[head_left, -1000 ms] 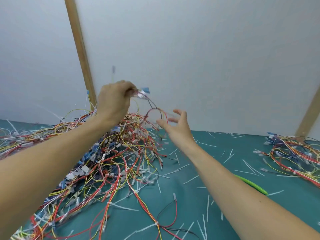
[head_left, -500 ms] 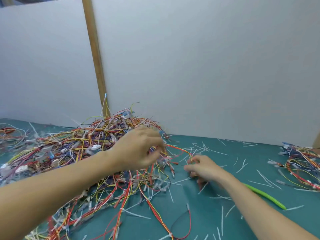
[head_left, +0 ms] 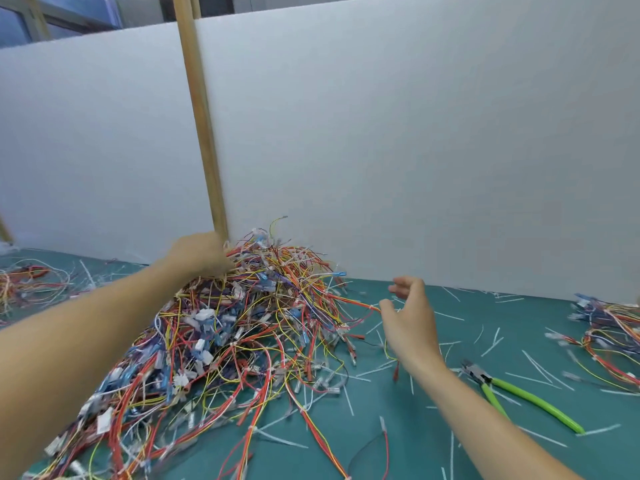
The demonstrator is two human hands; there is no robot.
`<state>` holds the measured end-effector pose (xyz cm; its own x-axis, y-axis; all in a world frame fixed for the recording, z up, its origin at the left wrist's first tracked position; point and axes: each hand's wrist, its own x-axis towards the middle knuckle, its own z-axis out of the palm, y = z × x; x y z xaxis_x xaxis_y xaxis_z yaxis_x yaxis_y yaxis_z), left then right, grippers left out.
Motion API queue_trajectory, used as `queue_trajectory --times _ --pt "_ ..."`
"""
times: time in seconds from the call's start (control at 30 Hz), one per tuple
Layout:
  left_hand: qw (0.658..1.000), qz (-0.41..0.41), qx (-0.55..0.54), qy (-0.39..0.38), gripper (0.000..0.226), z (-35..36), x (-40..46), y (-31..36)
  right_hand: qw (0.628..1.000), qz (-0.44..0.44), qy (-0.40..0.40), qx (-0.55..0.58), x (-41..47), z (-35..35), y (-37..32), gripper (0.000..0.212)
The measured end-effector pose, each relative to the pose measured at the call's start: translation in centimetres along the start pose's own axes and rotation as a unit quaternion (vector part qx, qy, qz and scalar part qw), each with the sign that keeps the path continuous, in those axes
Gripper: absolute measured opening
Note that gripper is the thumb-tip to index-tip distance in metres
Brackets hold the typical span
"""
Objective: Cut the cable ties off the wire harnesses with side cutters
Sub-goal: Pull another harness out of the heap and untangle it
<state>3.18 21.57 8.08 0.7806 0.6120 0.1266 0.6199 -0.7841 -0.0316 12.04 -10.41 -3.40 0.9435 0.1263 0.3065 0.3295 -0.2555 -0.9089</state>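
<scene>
A big tangled heap of wire harnesses, red, yellow, blue and white, fills the left and middle of the green table. My left hand rests on the far top of the heap by the wooden post, its fingers dug into the wires. Just right of the heap my right hand hovers with fingers apart; its thumb touches a red-orange wire that sticks out of the heap. The side cutters, green-handled, lie on the table to the right of my right forearm, held by neither hand.
Cut white cable ties are strewn over the green mat. A smaller bundle of harnesses lies at the right edge, another at the far left. A white panel and a wooden post close off the back.
My left hand came down from holding a harness in the air and moved to the far top of the heap. My right hand shifted right and opened.
</scene>
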Motion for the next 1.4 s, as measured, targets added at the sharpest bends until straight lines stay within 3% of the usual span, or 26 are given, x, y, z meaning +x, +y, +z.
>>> queue_trajectory --times 0.13,0.2,0.27,0.3,0.33,0.4,0.47,0.5,0.53,0.6,0.67,0.73,0.8,0.87,0.97,1.03,1.1,1.13,1.17,1.23,1.27,1.3,1.4 --pt "0.996 0.001 -0.038 0.075 0.029 -1.9 0.4 -0.4 0.999 -0.012 -0.026 -0.019 -0.6 0.1 -0.1 0.031" --pt "0.977 -0.007 -0.101 0.186 0.024 -3.7 0.2 -1.1 0.999 -0.025 -0.024 -0.012 -0.5 0.2 -0.5 0.029" --pt "0.932 -0.014 -0.164 0.324 0.022 -5.6 -0.3 -1.9 0.999 -0.027 -0.006 0.019 -0.3 0.4 -1.3 0.028" --pt "0.917 -0.013 -0.176 0.358 0.021 -6.1 -0.6 -2.0 0.999 -0.028 0.004 0.037 -0.2 0.6 -1.7 0.027" --pt "0.93 0.006 -0.167 0.329 0.022 -6.6 -0.8 -1.7 0.998 -0.031 0.01 0.05 -0.2 0.8 -2.2 0.027" --pt "0.987 0.072 -0.098 0.108 0.028 -6.5 -1.4 -0.3 0.998 -0.043 0.003 0.053 -0.4 1.4 -3.1 0.026" --pt "0.987 0.104 -0.089 -0.082 0.056 -6.2 -1.9 0.6 0.997 -0.064 -0.021 0.04 -1.0 2.2 -3.9 0.027" --pt "0.981 0.11 -0.13 -0.094 0.063 -6.6 -2.1 0.5 0.996 -0.077 -0.034 0.032 -1.5 2.5 -4.3 0.027" --pt "0.98 0.11 -0.159 -0.05 0.061 -6.9 -1.8 -0.1 0.995 -0.091 -0.046 0.024 -1.9 2.8 -4.5 0.027" --pt "0.988 0.085 -0.125 -0.006 0.05 -7.1 -1.2 -1.7 0.992 -0.108 -0.068 0.011 -2.5 3.1 -4.8 0.028" --pt "0.992 0.057 -0.02 -0.113 0.042 -5.8 -1.6 -3.4 0.99 -0.11 -0.083 -0.003 -2.8 3.2 -4.8 0.028" --pt "0.98 0.064 0.002 -0.189 0.031 -4.0 -2.4 -4.5 0.99 -0.11 -0.085 -0.006 -2.9 3.2 -4.7 0.027" --pt "0.982 0.094 -0.058 -0.153 0.015 -3.3 -2.6 -4.9 0.99 -0.107 -0.086 -0.008 -2.9 3.2 -4.6 0.026" --pt "0.986 0.124 -0.055 -0.094 0.015 -3.1 -2.1 -5.2 0.99 -0.103 -0.094 -0.015 -3.1 3.2 -4.4 0.025" --pt "0.995 0.03 -0.079 0.048 0.027 -4.0 -1.0 -6.0 0.991 -0.096 -0.093 -0.009 -3.3 3.0 -4.2 0.03" --pt "0.975 -0.068 -0.138 0.163 0.029 -5.5 -0.6 -7.0 0.992 -0.093 -0.079 -0.008 -3.2 2.7 -4.2 0.031" --pt "0.945 -0.08 -0.152 0.279 0.02 -5.9 -1.0 -6.3 0.994 -0.091 -0.062 -0.008 -3.0 2.5 -4.2 0.03" --pt "0.941 -0.034 -0.165 0.294 0.014 -5.8 -1.4 -5.3 0.994 -0.096 -0.05 -0.011 -3.0 2.4 -4.2 0.029" --pt "0.952 0.047 -0.166 0.251 0.014 -5.6 -2.0 -4.0 0.993 -0.107 -0.037 -0.018 -3.0 2.3 -4.1 0.027" --pt "0.974 0.176 -0.12 0.08 0.023 -4.7 -3.6 -1.6 0.99 -0.13 -0.037 -0.047 -3.6 2.4 -3.8 0.021" --pt "0.975 0.185 -0.114 0.041 0.024 -4.1 -3.7 -1.0 0.988 -0.131 -0.058 -0.059 -4.1 2.6 -3.7 0.018" --pt "0.975 0.171 -0.133 0.053 0.023 -3.9 -3.7 -1.0 0.986 -0.128 -0.088 -0.062 -4.6 2.9 -3.5 0.016" --pt "0.955 0.114 -0.175 0.211 0.021 -4.2 -3.0 -1.9 0.984 -0.119 -0.127 -0.039 -6.0 3.4 -3.2 0.02"
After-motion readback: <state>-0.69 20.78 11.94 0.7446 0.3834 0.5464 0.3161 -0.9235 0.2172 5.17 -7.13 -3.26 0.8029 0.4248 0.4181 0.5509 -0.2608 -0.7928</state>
